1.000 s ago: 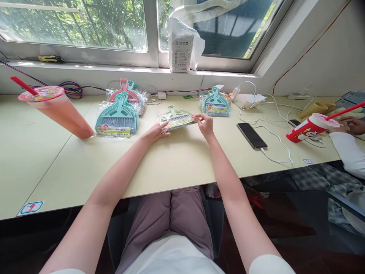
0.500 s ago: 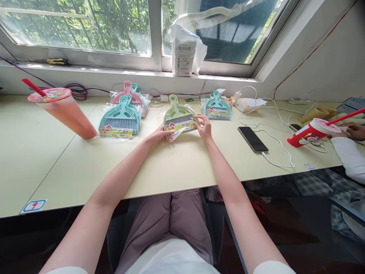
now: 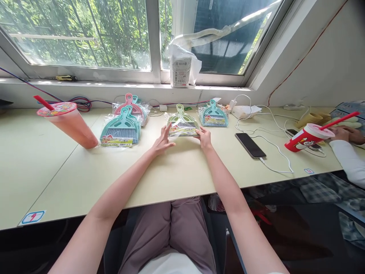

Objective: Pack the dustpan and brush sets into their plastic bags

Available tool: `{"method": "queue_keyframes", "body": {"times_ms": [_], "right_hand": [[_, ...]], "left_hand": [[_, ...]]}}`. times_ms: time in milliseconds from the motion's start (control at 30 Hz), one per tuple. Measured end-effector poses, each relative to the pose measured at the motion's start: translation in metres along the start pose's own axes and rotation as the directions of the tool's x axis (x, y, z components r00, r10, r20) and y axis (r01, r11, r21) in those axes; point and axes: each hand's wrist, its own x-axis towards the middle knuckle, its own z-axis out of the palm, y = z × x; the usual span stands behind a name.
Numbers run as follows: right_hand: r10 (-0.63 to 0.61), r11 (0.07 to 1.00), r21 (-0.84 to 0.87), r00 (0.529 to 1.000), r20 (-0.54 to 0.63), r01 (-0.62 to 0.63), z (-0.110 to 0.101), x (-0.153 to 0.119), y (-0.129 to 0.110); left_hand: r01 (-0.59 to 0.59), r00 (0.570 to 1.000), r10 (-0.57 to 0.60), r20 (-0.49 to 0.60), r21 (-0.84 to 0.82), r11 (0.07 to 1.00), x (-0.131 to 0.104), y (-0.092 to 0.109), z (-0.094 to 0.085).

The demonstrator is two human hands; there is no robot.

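Note:
A green dustpan and brush set (image 3: pixel 184 122) in clear plastic wrap, with a printed label, is at the middle of the table in front of me. My right hand (image 3: pixel 204 137) pinches its lower right corner between thumb and fingers. My left hand (image 3: pixel 163 143) is at its left side, thumb stretched away and fingers apart, the fingertips by the wrap. Left of it lie wrapped turquoise dustpan sets (image 3: pixel 121 127), with a pink dustpan set (image 3: pixel 129 104) behind them. Another turquoise dustpan set (image 3: pixel 213 114) lies to the right.
A tall cup of pink drink (image 3: pixel 68 123) stands at left. To the right are a phone (image 3: pixel 251 145) on a white cable and a red-and-white cup (image 3: pixel 308 137). Another person's hands (image 3: pixel 346 134) rest beyond that. A bagged package (image 3: pixel 181 70) stands on the windowsill.
My left hand has let go of the green set's lower left corner and opened beside it. The set has turned straighter; my right hand stays at its right corner. The view has tilted up slightly.

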Motion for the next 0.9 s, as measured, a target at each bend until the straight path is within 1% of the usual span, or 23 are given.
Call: {"method": "queue_keyframes", "body": {"times_ms": [67,100,133,167,233,267,333,400,467,500,533,567,633,667,700,800,900], "right_hand": [[-0.013,1.000,0.004,1.000,-0.009,0.013,0.001,0.000,0.000],[-0.020,1.000,-0.003,1.000,-0.001,0.020,0.001,-0.001,0.001],[-0.028,1.000,-0.014,1.000,0.012,0.028,0.002,-0.001,0.001],[-0.038,0.999,-0.027,0.999,0.026,0.038,0.002,-0.002,0.002],[-0.055,0.996,-0.061,0.997,0.056,0.058,0.004,-0.003,0.004],[-0.061,0.995,-0.080,0.996,0.072,0.067,0.005,-0.003,0.006],[-0.072,0.990,-0.113,0.992,0.104,0.084,0.008,-0.004,0.009],[-0.082,0.985,-0.137,0.987,0.137,0.101,0.010,-0.004,0.012],[-0.095,0.979,-0.161,0.982,0.166,0.122,0.011,-0.003,0.014],[-0.103,0.975,-0.179,0.979,0.177,0.135,0.011,-0.002,0.015],[-0.111,0.969,-0.199,0.976,0.187,0.148,0.011,-0.002,0.016],[-0.119,0.963,-0.218,0.974,0.194,0.161,0.011,-0.002,0.017],[-0.130,0.952,-0.246,0.969,0.211,0.182,0.011,-0.002,0.017],[-0.134,0.948,-0.255,0.967,0.219,0.189,0.012,-0.002,0.017],[-0.133,0.946,-0.261,0.964,0.228,0.192,0.012,-0.003,0.017],[-0.098,0.938,-0.295,0.955,0.279,0.182,0.015,-0.006,0.017],[-0.051,0.903,-0.391,0.948,0.313,0.178,0.018,-0.010,0.017]], "left_hand": [[-0.074,0.996,0.062,0.059,0.232,0.970,0.000,-0.003,-0.004],[-0.103,0.994,0.087,0.063,0.321,0.941,0.000,-0.004,-0.005],[-0.111,0.994,0.107,0.032,0.366,0.924,0.001,-0.006,-0.005],[-0.109,0.992,0.124,-0.016,0.378,0.919,0.001,-0.008,-0.004],[-0.095,0.985,0.137,-0.108,0.328,0.940,0.003,-0.011,-0.002],[-0.082,0.983,0.125,-0.135,0.287,0.954,0.004,-0.012,-0.001],[-0.033,0.983,0.065,-0.172,0.182,0.983,0.006,-0.015,0.001],[0.046,0.974,-0.033,-0.226,0.051,0.998,0.009,-0.017,0.003],[0.137,0.939,-0.156,-0.306,-0.082,0.987,0.012,-0.019,0.003],[0.183,0.920,-0.220,-0.324,-0.140,0.973,0.013,-0.020,0.003],[0.228,0.912,-0.276,-0.305,-0.183,0.956,0.014,-0.020,0.002],[0.270,0.914,-0.318,-0.253,-0.208,0.940,0.015,-0.020,0.001],[0.315,0.929,-0.345,-0.131,-0.205,0.927,0.016,-0.020,-0.001],[0.313,0.937,-0.335,-0.103,-0.183,0.932,0.016,-0.021,-0.002],[0.299,0.942,-0.316,-0.108,-0.153,0.942,0.017,-0.021,-0.003],[0.247,0.941,-0.255,-0.223,-0.065,0.967,0.018,-0.027,-0.004],[0.229,0.935,-0.219,-0.278,0.003,0.973,0.020,-0.031,-0.006]]}}
